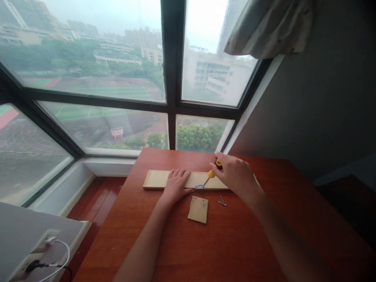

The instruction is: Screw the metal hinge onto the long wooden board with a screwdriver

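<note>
The left hand [175,183] lies flat, fingers released, on the board [157,179] near the table's [235,243] far edge; the right hand [235,174] grasps the screwdriver [212,173], tip on the hinge [200,186].

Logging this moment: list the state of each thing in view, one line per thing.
Left hand: flat, pressing on the long pale wooden board.
Right hand: closed on the yellow-handled screwdriver.
Screwdriver: tilted, tip at the small metal hinge.
Hinge: at the board's near edge.
Small square wooden piece: flat, apart.
Loose screws: lying on the red-brown table.

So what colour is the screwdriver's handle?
Yellow-orange with black, on the screwdriver in the right hand; head view.
</note>
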A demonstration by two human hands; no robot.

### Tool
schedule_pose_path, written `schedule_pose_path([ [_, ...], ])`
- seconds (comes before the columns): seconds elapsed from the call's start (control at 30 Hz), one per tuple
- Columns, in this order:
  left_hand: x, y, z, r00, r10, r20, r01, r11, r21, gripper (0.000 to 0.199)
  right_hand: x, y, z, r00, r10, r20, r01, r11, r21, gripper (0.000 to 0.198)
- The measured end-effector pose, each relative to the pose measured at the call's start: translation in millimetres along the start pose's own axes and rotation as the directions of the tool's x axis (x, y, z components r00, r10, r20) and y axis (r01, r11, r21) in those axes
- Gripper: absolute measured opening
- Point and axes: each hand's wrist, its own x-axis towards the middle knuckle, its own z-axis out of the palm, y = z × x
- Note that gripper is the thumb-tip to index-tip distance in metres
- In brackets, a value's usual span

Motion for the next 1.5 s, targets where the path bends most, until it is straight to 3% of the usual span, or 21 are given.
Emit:
schedule_pose_path([
  [0.2, 0.0, 0.4, -1.1, 1.000, -0.002, 0.006, 0.002, 1.000, 0.009, 0.070, -3.1, 3.9, -2.5, 0.994, -0.096, 0.045, 0.081, 0.962, 0.261, 0.040],
  [0.27, 0.0, 0.3, -1.1, 1.000, -0.001, 0.008, 0.001, 1.000, 0.014, 0.071, -3.9, 3.8, -1.5, 0.995, -0.095, 0.035, 0.080, 0.951, 0.299, 0.035],
  [0.37, -0.1, 0.1, -0.7, 1.000, 0.001, 0.007, -0.002, 1.000, 0.027, 0.071, -2.8, 2.6, 2.0, 1.000, -0.030, 0.007, 0.028, 0.968, 0.248, 0.019],
  [0.5, -0.3, -0.1, -0.8, 1.000, 0.010, 0.002, -0.010, 0.999, 0.032, 0.069, -0.3, 2.9, 6.7, 1.000, -0.002, 0.010, 0.000, 0.981, 0.193, 0.024],
  [0.73, -0.4, -0.4, -0.9, 1.000, 0.007, 0.000, -0.007, 0.999, 0.046, 0.070, -2.1, 5.2, 4.0, 0.995, -0.100, 0.016, 0.089, 0.940, 0.330, 0.036],
  [0.93, -0.7, -0.8, -0.6, 1.000, 0.011, 0.003, -0.012, 0.999, 0.041, 0.071, 0.7, 6.5, 6.8, 0.999, -0.032, 0.028, 0.022, 0.949, 0.315, 0.020],
  [1.23, 0.4, -2.6, -0.6, 1.000, 0.027, 0.002, -0.027, 0.999, 0.047, 0.072, 0.6, 8.0, 3.3, 0.981, -0.194, 0.006, 0.163, 0.842, 0.515, 0.034],
  [1.4, 0.7, -3.9, 0.0, 1.000, 0.019, 0.011, -0.019, 0.999, 0.028, 0.070, 1.7, 5.1, 3.8, 0.999, -0.049, -0.004, 0.047, 0.938, 0.344, 0.021],
  [1.5, 0.9, -4.6, -1.1, 1.000, 0.016, 0.017, -0.017, 1.000, 0.016, 0.070, 3.1, 4.3, 7.6, 0.998, -0.057, -0.029, 0.064, 0.935, 0.349, 0.022],
])
